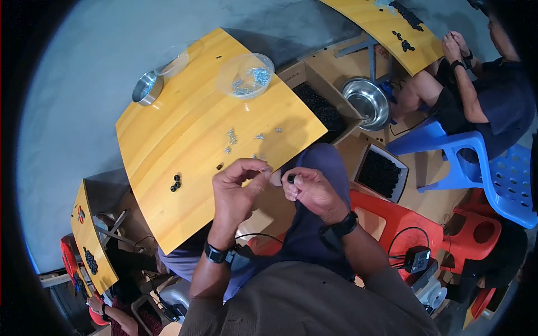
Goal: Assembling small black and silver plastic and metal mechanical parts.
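1. Your right hand [311, 190] is curled in front of your lap, thumb and forefinger pinching a small black part [291, 178] at its tip.
2. Your left hand [238, 187] sits just beside it at the near edge of the yellow wooden table [168, 129], fingers bent and pressed toward the thumb; what it holds between them is too small to tell.
3. Each wrist carries a dark wristband.
4. Just left of your left hand, a cluster of small black parts [176, 182] lies on the table, with a single one nearer your fingers.
5. Beyond your hands, loose small silver pieces [231, 136] are scattered on the tabletop.
6. Farther out stand a clear plastic bowl [245, 74] holding more silver pieces and a steel bowl [147, 88].
7. To your right, cardboard boxes of black parts [380, 172] sit on the floor, near a large steel basin [367, 101].
8. Another person sits on a blue plastic chair [476, 162] at a second table.
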`<action>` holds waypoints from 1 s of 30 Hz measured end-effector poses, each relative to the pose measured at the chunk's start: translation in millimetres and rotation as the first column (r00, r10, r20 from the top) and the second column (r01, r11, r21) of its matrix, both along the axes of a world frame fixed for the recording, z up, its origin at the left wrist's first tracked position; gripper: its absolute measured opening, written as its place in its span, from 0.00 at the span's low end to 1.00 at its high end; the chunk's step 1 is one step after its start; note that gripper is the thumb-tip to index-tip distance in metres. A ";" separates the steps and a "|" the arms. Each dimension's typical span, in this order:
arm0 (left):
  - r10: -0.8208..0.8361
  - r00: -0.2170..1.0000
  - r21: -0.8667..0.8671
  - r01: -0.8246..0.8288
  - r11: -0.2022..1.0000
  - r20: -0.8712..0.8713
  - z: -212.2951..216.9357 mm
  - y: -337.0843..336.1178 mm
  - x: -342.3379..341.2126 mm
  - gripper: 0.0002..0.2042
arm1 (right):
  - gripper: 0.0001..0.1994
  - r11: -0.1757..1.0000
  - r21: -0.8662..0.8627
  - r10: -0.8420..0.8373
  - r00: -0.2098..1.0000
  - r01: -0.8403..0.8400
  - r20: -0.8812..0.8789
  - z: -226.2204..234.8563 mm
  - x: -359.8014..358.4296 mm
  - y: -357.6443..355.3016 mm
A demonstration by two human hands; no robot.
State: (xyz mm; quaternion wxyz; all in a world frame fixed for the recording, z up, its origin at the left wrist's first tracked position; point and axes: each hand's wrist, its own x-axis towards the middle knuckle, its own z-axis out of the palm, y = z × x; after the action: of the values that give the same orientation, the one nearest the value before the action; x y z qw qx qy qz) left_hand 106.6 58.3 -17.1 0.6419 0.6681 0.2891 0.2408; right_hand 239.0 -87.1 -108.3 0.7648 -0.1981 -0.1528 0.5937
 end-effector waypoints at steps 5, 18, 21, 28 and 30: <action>-0.043 0.998 0.139 0.036 0.990 0.050 11.7 -19.6 -21.5 0.07 | 0.15 0.998 0.049 0.048 0.999 -0.048 -0.008 13.6 -24.5 4.5; -0.137 0.989 0.771 0.042 0.636 0.059 21.5 -33.3 -56.4 0.10 | 0.12 0.992 -0.068 0.111 0.994 -0.110 0.013 24.4 -55.0 -6.0; -0.148 0.989 0.823 0.081 0.563 0.003 28.1 -37.5 -65.4 0.11 | 0.11 0.990 -0.079 0.115 0.993 -0.114 0.002 27.5 -62.6 -9.4; -0.118 0.993 0.799 0.057 0.599 0.017 18.0 -55.9 -74.1 0.10 | 0.12 0.992 -0.064 0.109 0.994 -0.108 0.009 37.1 -77.5 -13.8; -0.142 0.990 0.730 0.097 0.677 0.001 17.7 -63.6 -80.8 0.11 | 0.12 0.991 -0.081 0.101 0.995 -0.103 -0.022 40.5 -81.9 -15.2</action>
State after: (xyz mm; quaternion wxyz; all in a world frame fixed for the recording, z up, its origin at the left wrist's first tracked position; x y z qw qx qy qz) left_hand 25.8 -5.3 0.5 0.3465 0.8780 0.1071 0.3124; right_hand 157.1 -102.3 -67.8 0.7260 -0.2161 -0.1314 0.6395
